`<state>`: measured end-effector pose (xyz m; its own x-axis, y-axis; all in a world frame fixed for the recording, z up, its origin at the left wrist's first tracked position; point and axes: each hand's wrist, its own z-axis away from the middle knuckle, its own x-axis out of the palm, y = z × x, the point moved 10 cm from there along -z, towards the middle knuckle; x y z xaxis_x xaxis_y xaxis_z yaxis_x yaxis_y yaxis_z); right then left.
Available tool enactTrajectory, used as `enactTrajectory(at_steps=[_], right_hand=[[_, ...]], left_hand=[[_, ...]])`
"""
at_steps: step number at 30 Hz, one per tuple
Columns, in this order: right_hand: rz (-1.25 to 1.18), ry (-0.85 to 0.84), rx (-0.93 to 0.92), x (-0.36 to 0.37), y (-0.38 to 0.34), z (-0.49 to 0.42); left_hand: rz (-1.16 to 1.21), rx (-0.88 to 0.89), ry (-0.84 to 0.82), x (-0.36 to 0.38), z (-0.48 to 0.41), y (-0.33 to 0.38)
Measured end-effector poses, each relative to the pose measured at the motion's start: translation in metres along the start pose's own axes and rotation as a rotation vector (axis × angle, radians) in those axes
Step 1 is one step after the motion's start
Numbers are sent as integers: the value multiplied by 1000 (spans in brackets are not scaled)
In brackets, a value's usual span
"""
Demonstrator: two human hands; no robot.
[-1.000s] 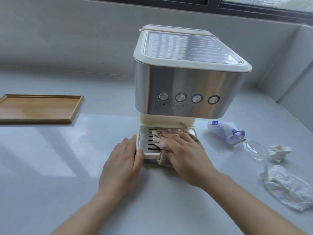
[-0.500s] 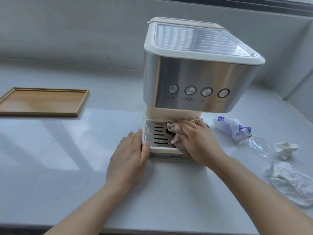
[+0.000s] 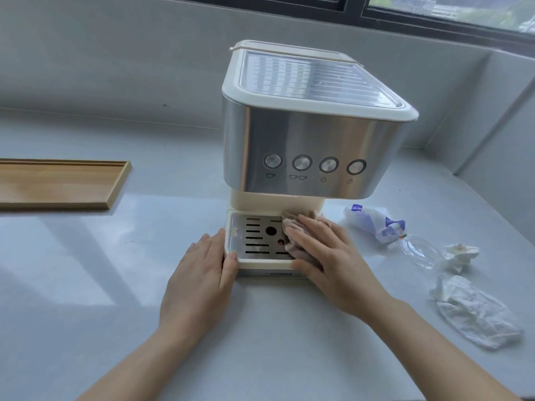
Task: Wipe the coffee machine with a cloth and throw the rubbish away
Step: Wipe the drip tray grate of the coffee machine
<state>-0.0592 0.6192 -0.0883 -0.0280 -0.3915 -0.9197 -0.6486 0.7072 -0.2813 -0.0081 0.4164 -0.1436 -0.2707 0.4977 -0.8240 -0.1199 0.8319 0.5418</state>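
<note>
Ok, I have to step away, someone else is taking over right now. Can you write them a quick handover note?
Left hand: flat on the counter, thumb against the left edge of the drip tray, steadying the coffee machine; it holds nothing.
Right hand: pressing the cloth onto the right side of the drip tray.
Done: tray wiping is under way; whether the rest of the machine has been wiped cannot be told.
Left: finish wiping, then bin the rubbish to the machine's right: crushed plastic bottle, small crumpled tissue, larger crumpled tissue.
</note>
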Motion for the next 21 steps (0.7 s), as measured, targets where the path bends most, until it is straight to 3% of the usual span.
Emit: enactTrajectory(at_steps=[5, 10, 15, 21], right_hand=[[-113, 185, 106, -18, 9, -15], [8, 54, -29, 2, -19, 3], [-9, 105, 194, -11, 4, -19], [40, -59, 2, 9, -28, -9]], left_hand=[[2, 8, -1, 0, 0, 1], [-13, 14, -13, 1, -1, 1], [10, 6, -6, -2, 0, 3], [-3, 34, 5, -4, -2, 7]])
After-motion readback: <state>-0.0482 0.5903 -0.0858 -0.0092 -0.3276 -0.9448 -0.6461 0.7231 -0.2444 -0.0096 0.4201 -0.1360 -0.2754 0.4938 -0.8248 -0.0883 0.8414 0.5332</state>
